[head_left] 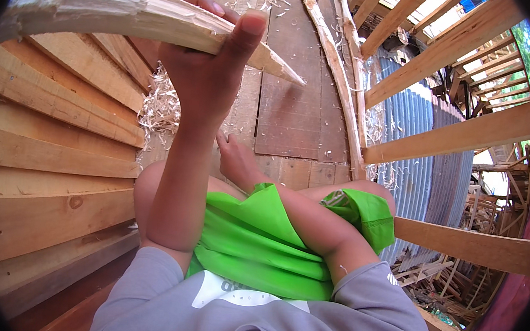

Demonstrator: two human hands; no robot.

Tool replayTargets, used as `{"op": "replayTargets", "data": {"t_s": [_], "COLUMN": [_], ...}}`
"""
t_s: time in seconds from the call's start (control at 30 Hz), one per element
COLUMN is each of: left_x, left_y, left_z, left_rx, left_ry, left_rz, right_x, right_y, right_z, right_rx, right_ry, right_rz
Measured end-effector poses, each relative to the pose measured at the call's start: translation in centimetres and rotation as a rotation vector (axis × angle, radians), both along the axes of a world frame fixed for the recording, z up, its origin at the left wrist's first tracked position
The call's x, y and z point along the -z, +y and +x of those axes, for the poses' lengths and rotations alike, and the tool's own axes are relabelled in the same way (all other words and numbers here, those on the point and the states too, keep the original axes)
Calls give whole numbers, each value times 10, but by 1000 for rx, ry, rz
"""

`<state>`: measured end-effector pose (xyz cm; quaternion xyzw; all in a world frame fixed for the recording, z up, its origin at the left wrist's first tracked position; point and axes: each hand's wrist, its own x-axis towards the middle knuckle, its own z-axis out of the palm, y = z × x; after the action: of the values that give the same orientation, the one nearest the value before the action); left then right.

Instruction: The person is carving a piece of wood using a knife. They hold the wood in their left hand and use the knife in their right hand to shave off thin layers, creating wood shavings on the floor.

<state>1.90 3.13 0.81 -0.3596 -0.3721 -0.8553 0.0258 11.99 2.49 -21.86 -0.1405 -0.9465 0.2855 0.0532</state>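
The left hand [208,64] is gripping a pale, rough-cut wooden stick [133,9], fingers wrapped over it and thumb pressing on top. The stick is tapering to a point at the right and is being held up above the plank floor [296,105]. The right hand [235,157] is resting low between the knees by the floor; whether it is open or closed cannot be told. The person is sitting in green shorts [257,241]. Wood shavings [159,107] are lying beside stacked boards [44,138] on the left. Open timber framing [472,131] and corrugated metal sheeting [432,156] are standing at right.
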Motion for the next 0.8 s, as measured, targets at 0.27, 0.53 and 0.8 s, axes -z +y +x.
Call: {"op": "replayTargets", "data": {"t_s": [0.27, 0.53, 0.8], "left_x": [1, 0, 0], "left_y": [-2, -2, 0], "left_z": [-3, -3, -1], "left_rx": [-60, -73, -60], "left_ry": [36, 40, 42], "left_rz": [-43, -49, -35], "right_x": [12, 26, 54], "right_y": [19, 33, 19], "right_z": [-4, -5, 1], "right_rx": [301, 236, -102], "right_ry": [-67, -176, -307], "right_rz": [-45, -46, 327]}}
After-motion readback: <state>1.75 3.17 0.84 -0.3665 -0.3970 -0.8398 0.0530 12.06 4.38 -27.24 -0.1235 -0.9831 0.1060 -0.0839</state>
